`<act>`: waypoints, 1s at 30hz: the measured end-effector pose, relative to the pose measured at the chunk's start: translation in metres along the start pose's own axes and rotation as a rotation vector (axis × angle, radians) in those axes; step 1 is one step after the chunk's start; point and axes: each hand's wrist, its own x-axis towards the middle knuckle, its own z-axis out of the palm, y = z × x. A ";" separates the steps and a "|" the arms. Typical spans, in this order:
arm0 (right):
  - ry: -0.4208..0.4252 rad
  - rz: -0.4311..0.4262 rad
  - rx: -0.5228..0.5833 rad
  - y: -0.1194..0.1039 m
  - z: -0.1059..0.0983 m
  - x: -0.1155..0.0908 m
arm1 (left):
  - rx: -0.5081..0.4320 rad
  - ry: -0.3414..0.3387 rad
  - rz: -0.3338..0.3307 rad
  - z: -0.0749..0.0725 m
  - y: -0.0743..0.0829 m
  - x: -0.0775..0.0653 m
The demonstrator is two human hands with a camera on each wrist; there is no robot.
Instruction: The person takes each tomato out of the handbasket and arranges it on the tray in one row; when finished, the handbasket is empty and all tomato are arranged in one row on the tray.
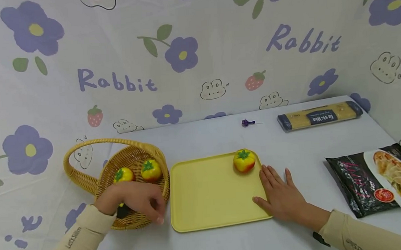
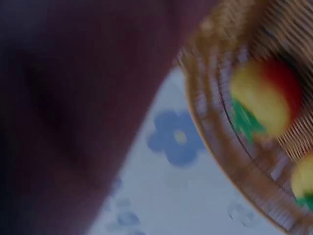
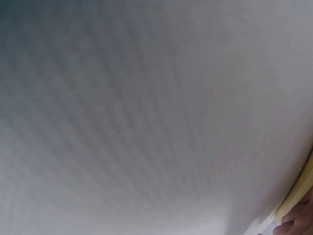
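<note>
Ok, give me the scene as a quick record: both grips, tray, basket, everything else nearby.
Left grip: over basket, fingers bent; cannot see whether it holds anything
Right grip: fingers straight, on right edge of tray
Tray: one yellow-red fruit, far right corner
Basket: at least two similar fruits
Others: lollipop beyond tray; pasta pack and black food bag at right
</note>
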 end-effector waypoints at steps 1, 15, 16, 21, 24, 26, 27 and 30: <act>0.001 0.001 0.000 0.001 0.000 -0.001 | -0.012 0.051 -0.050 -0.003 -0.007 -0.008; 0.009 0.005 -0.005 0.003 0.002 -0.001 | 0.080 0.805 -0.395 0.003 -0.102 0.011; 0.006 0.008 -0.007 0.003 0.002 -0.001 | 0.080 0.805 -0.390 0.004 -0.105 0.015; -0.005 0.010 0.006 0.002 0.001 -0.001 | 0.100 0.783 -0.373 0.009 -0.112 0.033; -0.003 0.007 0.004 0.001 0.001 -0.001 | 0.116 0.786 -0.374 0.012 -0.115 0.039; -0.002 0.006 0.002 0.002 0.001 0.000 | 0.115 0.799 -0.375 0.013 -0.115 0.040; -0.003 0.007 -0.002 0.002 0.001 0.000 | 0.113 0.801 -0.382 0.013 -0.114 0.040; -0.008 0.010 -0.005 0.003 0.001 -0.001 | 0.091 0.795 -0.399 0.014 -0.109 0.038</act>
